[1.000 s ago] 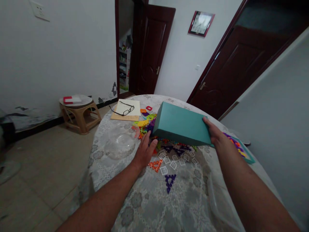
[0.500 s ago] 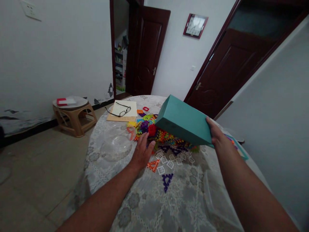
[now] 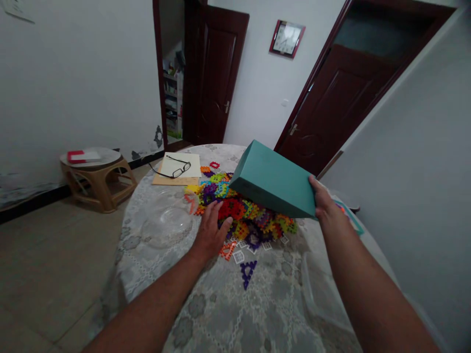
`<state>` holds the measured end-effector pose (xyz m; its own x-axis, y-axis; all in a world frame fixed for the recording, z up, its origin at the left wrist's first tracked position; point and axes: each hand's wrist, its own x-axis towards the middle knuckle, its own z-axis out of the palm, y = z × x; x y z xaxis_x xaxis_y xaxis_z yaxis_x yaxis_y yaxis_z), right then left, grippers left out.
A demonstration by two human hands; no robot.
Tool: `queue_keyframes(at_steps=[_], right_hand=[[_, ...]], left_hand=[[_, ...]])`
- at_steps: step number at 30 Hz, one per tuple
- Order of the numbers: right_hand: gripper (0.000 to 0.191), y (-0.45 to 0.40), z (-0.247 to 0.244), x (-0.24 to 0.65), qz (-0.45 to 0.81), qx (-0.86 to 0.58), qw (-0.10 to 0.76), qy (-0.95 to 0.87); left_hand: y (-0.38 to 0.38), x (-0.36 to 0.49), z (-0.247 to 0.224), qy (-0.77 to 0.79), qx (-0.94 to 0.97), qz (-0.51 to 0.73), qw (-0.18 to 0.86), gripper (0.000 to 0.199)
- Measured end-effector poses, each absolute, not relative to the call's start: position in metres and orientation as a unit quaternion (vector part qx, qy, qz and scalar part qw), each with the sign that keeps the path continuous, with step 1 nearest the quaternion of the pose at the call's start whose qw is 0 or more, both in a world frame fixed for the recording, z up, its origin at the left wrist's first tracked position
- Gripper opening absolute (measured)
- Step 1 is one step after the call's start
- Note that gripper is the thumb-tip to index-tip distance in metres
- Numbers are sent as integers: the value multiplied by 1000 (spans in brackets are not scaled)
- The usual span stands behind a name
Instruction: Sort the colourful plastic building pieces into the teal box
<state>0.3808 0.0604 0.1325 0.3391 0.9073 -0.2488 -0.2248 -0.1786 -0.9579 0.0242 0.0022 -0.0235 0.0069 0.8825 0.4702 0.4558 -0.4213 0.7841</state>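
Note:
A teal box (image 3: 274, 181) hangs tilted, its open side facing down over a heap of colourful plastic building pieces (image 3: 257, 223). My right hand (image 3: 324, 200) grips the box at its right end. At the left edge of the heap, my left hand (image 3: 212, 231) lies with its fingers stretched out, next to red pieces (image 3: 231, 209). An orange triangular piece (image 3: 227, 250), a purple triangular piece (image 3: 248, 273) and several white square pieces (image 3: 239, 257) lie in front of the heap. The box hides part of the pile.
Black-framed glasses (image 3: 180, 169) rest on papers (image 3: 198, 171) at the back left. A clear plastic lid (image 3: 165, 220) lies left of the heap, a clear container (image 3: 320, 289) on the right. Beyond the table's left side stands a stool (image 3: 101, 181).
More pieces have poured out beneath the box, spreading the heap forward over some white squares. The camera view has shifted slightly; both hands stay in much the same place.

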Motion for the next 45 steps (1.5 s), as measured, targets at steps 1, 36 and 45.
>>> queue_keyframes(at_steps=[1, 36, 45], right_hand=[[55, 59, 132, 381, 492, -584, 575, -294], [60, 11, 146, 385, 490, -516, 650, -268], [58, -16, 133, 386, 482, -494, 677, -256]], left_hand=[[2, 24, -23, 493, 678, 504, 208, 57], [3, 21, -20, 465, 726, 496, 104, 48], [-7, 13, 4, 464, 710, 517, 114, 51]])
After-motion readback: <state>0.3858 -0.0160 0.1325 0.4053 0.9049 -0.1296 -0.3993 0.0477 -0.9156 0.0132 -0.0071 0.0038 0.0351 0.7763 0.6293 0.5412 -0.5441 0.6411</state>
